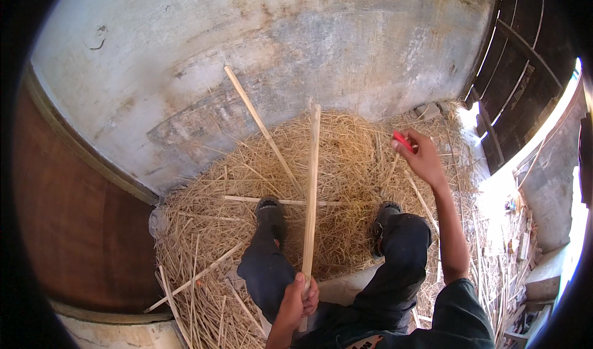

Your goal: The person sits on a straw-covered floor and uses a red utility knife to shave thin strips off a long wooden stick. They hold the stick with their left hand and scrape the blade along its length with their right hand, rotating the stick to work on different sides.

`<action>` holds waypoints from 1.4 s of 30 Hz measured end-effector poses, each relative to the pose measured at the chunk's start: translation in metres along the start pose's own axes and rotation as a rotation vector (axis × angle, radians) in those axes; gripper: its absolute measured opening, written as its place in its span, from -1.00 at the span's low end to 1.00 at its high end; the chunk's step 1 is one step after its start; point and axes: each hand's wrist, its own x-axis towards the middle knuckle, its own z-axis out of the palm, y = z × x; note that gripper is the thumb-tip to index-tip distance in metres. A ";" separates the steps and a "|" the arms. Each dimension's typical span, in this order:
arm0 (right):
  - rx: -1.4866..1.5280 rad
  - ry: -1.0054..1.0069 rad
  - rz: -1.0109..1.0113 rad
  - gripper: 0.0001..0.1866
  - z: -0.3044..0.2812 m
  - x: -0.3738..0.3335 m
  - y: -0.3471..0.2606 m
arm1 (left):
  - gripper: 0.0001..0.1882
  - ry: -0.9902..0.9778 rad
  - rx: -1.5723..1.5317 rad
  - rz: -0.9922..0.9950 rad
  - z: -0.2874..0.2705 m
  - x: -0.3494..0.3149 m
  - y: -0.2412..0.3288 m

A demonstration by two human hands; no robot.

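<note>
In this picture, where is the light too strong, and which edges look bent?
Head view: glare washes out ground at right; the brown panel at left has a curved border; the pale stick in the left hand looks straight.

A straight, pale stick (312,188) points forward — a red object (403,141) to its right.

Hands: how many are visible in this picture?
2: the left hand, around the lower part of the wooden stick; the right hand, farther right, holding a red object.
</note>
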 end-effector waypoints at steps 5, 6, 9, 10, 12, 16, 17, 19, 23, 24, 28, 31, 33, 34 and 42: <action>0.583 -0.244 0.016 -0.57 0.023 -0.053 -0.042 | -0.29 -0.214 -0.085 -0.046 0.011 0.018 0.015; 0.679 -0.296 0.018 -0.58 0.025 -0.063 -0.052 | -0.29 -0.250 -0.080 -0.057 0.016 0.020 0.018; 0.859 -0.358 0.011 -0.58 0.033 -0.082 -0.069 | -0.28 -0.325 -0.038 -0.077 0.029 0.024 0.023; 0.898 -0.360 0.006 -0.58 0.034 -0.084 -0.077 | -0.28 -0.338 -0.004 -0.075 0.031 0.025 0.023; 0.857 -0.311 0.022 -0.65 0.030 -0.086 -0.084 | -0.28 -0.345 0.057 -0.053 0.037 0.025 0.025; 0.706 -0.239 0.039 -0.71 0.023 -0.085 -0.082 | -0.37 -0.291 0.207 0.101 0.052 0.020 0.035; 0.703 -0.214 0.041 -0.72 0.021 -0.085 -0.084 | -0.41 -0.269 0.254 0.157 0.055 0.019 0.037; 0.755 -0.165 0.034 -0.71 0.019 -0.086 -0.088 | -0.49 -0.257 0.249 0.206 0.051 0.022 0.031; 0.514 0.065 -0.180 -0.70 0.022 -0.098 -0.094 | -0.64 -0.140 0.281 0.273 0.048 0.019 0.033; 0.442 0.031 -0.234 -0.69 0.021 -0.104 -0.093 | -0.62 -0.093 0.337 0.351 0.050 0.020 0.034; 0.231 0.002 -0.535 -0.64 0.033 -0.131 -0.088 | -0.59 0.067 0.519 0.573 0.066 0.021 0.048; 0.068 0.031 -0.659 -0.60 0.036 -0.144 -0.092 | -0.65 0.145 0.638 0.597 0.073 0.020 0.053; 0.076 0.031 -0.682 -0.56 0.037 -0.146 -0.094 | -0.67 0.202 0.727 0.643 0.075 0.021 0.051; 0.081 0.031 -0.694 -0.54 0.038 -0.146 -0.095 | -0.68 0.236 0.774 0.694 0.078 0.023 0.048; 0.032 0.063 -0.646 -0.63 0.039 -0.146 -0.099 | -0.72 0.327 0.900 0.711 0.086 0.021 0.049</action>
